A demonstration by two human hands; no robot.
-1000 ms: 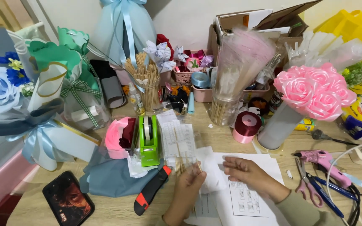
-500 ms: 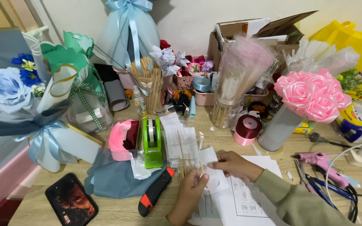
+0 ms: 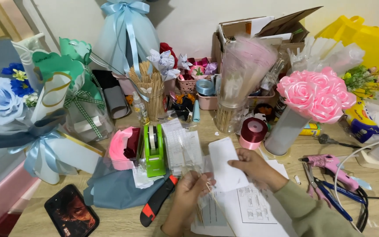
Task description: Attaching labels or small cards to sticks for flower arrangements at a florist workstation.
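Observation:
My left hand (image 3: pixel 189 195) is closed on a clear plastic packet of thin wooden sticks (image 3: pixel 197 173), low in the middle of the view. My right hand (image 3: pixel 256 167) pinches a white slip of paper (image 3: pixel 225 163) beside it, above printed sheets (image 3: pixel 246 210) lying on the wooden desk (image 3: pixel 123 224). A green tape dispenser (image 3: pixel 154 150) stands just left of my hands, and a black and orange utility knife (image 3: pixel 157 206) lies near my left wrist.
A phone (image 3: pixel 71 215) lies at the front left, next to grey-blue fabric (image 3: pixel 112 188). A pink rose bouquet (image 3: pixel 316 94), a pink glue gun (image 3: pixel 330 163), pliers (image 3: pixel 316 186) and ribbon rolls (image 3: pixel 252 132) are at the right. Blue and green bouquets (image 3: pixel 44 105) crowd the left; boxes and stick jars (image 3: pixel 150 94) line the back.
Both hands rose from the printed sheets. The left hand now grips the stick packet higher, and the right hand has lifted the white slip up toward the middle.

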